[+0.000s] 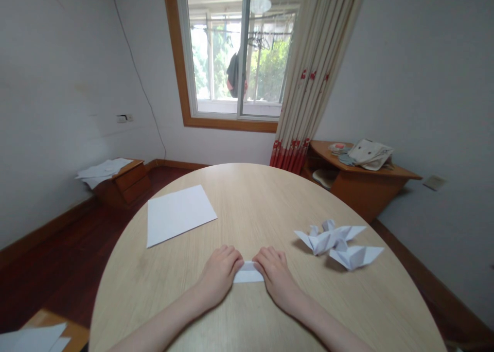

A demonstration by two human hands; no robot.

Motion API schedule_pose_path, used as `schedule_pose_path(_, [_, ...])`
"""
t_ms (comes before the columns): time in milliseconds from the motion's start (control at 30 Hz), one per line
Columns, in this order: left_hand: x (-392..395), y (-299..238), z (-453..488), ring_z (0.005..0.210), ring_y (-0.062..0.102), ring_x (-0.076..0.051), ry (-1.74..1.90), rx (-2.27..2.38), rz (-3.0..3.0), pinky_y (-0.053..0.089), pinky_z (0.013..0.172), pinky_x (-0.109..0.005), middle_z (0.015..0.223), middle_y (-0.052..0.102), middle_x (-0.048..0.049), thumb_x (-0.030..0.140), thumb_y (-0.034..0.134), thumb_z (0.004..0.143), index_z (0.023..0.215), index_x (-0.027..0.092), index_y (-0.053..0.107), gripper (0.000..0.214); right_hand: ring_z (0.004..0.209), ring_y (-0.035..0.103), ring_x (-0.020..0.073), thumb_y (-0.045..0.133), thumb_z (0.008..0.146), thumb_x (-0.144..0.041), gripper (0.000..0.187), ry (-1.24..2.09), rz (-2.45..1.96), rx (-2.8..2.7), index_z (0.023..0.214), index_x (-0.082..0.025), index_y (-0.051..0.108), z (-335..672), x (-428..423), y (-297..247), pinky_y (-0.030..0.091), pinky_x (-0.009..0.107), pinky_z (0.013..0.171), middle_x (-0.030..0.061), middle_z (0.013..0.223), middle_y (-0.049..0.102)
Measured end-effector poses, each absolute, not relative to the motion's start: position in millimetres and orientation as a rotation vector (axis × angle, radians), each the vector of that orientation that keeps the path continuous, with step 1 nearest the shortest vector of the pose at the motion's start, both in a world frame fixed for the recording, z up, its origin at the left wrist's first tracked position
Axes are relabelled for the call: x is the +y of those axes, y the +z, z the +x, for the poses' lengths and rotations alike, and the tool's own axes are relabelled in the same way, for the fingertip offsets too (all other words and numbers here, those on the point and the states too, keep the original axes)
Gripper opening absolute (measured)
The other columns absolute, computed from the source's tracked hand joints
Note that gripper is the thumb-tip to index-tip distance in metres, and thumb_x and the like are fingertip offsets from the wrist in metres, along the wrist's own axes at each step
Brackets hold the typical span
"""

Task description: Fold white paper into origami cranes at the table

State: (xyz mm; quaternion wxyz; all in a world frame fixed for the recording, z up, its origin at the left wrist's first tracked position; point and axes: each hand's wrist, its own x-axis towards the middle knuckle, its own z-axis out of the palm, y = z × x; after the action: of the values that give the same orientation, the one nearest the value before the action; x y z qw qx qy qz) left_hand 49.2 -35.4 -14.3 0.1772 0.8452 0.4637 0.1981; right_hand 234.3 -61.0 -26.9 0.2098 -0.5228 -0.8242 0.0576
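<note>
A narrow folded paper strip (248,273) was held at six o'clock on the round wood-grain table (247,208), its ends clamped from both sides by the left hand (218,275) and right hand (276,277) (the two hands almost meeting). A white paper sheet (181,214) was laid at ten o'clock, and origami birds (332,241) were grouped at three o'clock.

Insp. notes: oval lt-wood surface (247,213) carries 1 blank white paper sheet (179,214), L side, flat, angled; 2 origami birds (328,239) (357,256), R side, adjacent; 1 folded white paper strip (248,275), nr edge, ctr.
</note>
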Motion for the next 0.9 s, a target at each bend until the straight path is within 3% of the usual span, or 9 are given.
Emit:
schedule_pose_path(233, [-34, -10, 47, 0.083, 0.057, -0.020, 0.508, 1.432, 2.340, 0.040, 0.072, -0.029, 0.084, 0.062, -0.0039, 0.026, 0.052, 0.093, 0.078, 0.017, 0.058, 0.019, 0.079, 0.057, 0.0202, 0.049, 0.093, -0.013, 0.013, 0.220, -1.490, -2.146, 0.081, -0.019, 0.051, 236, -57, -29, 0.039, 0.033, 0.074, 0.0032, 0.082, 0.063])
schedule_pose_path(567, [-33, -2, 41, 0.087, 0.060, -0.023, 0.323, 1.585, 2.432, 0.037, 0.075, -0.033, 0.085, 0.066, -0.0047, 0.041, 0.055, 0.091, 0.077, 0.017, 0.064, 0.029, 0.078, 0.058, 0.0217, 0.052, 0.093, -0.025, 0.019, -0.113, -1.638, -2.193, 0.075, -0.020, 0.054, 241, -54, -35, 0.034, 0.032, 0.069, 0.0028, 0.079, 0.063])
schedule_pose_path(900, [-30, 9, 35, 0.083, 0.062, -0.024, 0.224, 1.636, 2.384, 0.035, 0.075, -0.035, 0.085, 0.069, -0.0048, 0.043, 0.056, 0.090, 0.072, 0.017, 0.061, 0.032, 0.075, 0.059, 0.0215, 0.043, 0.096, -0.018, 0.019, -0.239, -1.716, -2.271, 0.079, -0.019, 0.052, 242, -54, -31, 0.029, 0.033, 0.069, 0.0034, 0.078, 0.064])
